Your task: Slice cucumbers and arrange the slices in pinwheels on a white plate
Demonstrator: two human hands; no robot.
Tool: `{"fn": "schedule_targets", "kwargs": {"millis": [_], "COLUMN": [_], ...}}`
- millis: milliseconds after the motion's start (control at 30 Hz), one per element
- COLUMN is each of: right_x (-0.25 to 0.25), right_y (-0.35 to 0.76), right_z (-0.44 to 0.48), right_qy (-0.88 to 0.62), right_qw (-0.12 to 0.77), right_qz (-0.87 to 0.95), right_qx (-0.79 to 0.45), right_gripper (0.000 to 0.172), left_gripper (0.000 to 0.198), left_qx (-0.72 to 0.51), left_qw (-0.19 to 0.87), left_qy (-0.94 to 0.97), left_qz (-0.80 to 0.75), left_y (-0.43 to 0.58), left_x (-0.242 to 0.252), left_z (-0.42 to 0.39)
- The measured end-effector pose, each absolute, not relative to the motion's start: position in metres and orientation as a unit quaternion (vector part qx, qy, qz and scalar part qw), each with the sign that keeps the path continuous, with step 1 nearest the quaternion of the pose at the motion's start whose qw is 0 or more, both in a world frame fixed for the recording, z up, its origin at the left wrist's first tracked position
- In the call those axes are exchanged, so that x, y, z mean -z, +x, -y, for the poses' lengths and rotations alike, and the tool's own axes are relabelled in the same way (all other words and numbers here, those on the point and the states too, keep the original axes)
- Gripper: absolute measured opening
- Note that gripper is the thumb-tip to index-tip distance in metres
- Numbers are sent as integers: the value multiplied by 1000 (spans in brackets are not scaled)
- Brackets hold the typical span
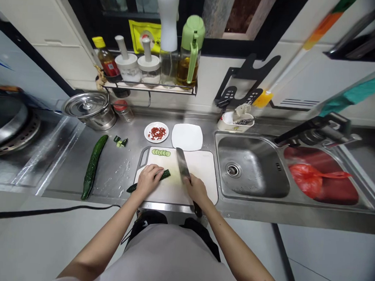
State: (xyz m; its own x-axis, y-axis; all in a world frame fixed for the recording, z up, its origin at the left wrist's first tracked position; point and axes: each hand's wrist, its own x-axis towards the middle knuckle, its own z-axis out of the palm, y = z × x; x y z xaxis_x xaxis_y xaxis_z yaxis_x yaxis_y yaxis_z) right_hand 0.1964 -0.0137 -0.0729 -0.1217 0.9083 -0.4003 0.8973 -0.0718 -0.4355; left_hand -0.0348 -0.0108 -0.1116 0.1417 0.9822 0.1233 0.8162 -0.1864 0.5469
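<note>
On the white cutting board, my left hand holds down a dark green cucumber piece, whose two ends stick out past the fingers. My right hand is wrapped round the knife; its blade points away from me, apart from the cucumber piece. A row of thin cucumber slices lies near the board's far edge. Behind the board are a small plate with chopped red bits and a bare white square plate. A whole cucumber rests on the counter at the left.
Cucumber scraps lie left of the board. A steel pot and a red-lidded jar stand behind them. The sink adjoins the board's right side, with a red bag in its second basin. Bottles fill a wall rack.
</note>
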Motion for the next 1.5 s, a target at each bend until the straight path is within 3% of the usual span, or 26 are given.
{"fn": "schedule_targets", "kwargs": {"millis": [367, 933, 1500], "right_x": [65, 57, 65], "right_y": [179, 168, 163], "right_z": [18, 25, 31], "right_qy": [-648, -629, -628], "right_qw": [-17, -81, -70], "right_qz": [694, 711, 716], "right_qx": [-313, -303, -298], "right_gripper": [25, 33, 34], "left_gripper": [26, 21, 23], "left_qx": [-218, -228, -194], "left_qw": [225, 214, 233], "left_qy": [740, 740, 743], "left_qz": [-595, -596, -596], "left_y": [-27, -18, -19], "left_x": [119, 129, 123], "left_z": [7, 12, 5]}}
